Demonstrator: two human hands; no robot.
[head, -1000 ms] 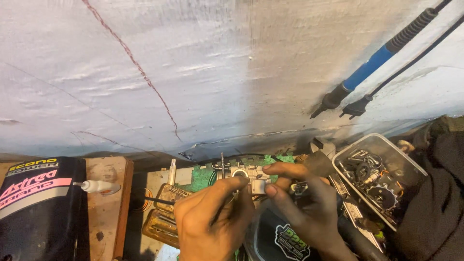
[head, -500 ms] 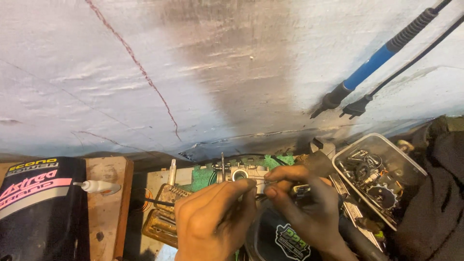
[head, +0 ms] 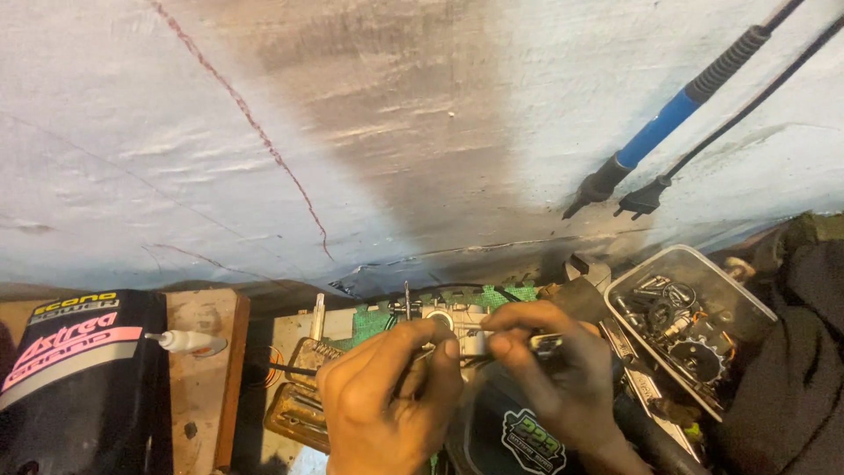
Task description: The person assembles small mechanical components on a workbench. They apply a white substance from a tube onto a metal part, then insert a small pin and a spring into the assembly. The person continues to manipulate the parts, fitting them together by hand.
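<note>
Both hands are at the lower centre of the view, working close together over a cluttered bench. The left hand [head: 387,400] is curled, its fingers drawn together around a thin dark tool [head: 290,369] whose shaft sticks out to the left of the fist; the thumb tip presses toward the small white part [head: 473,341] between the two hands. The right hand [head: 554,369] has thumb and forefinger pinched on that same white part from the right side, with the other fingers folded beneath. The part sits just in front of a green circuit board [head: 374,321], which lies flat on the bench behind the knuckles and carries a metal fitting [head: 413,308] with a short upright pin.

To the right, touching nothing held, stands a clear plastic tray [head: 651,268] filled with screws, gears and small metal pieces. A black cloth [head: 791,369] lies at the far right edge. On the left a wooden block [head: 207,369] carries a small white tube [head: 185,341] lying on its side, and beside it stands a black container with pink lettering [head: 70,378]. A round black lid with a sticker [head: 527,435] sits below the right hand. Against the pale wall [head: 352,132] hangs a soldering iron with a blue handle [head: 659,132], beside a black cable [head: 747,110]
</note>
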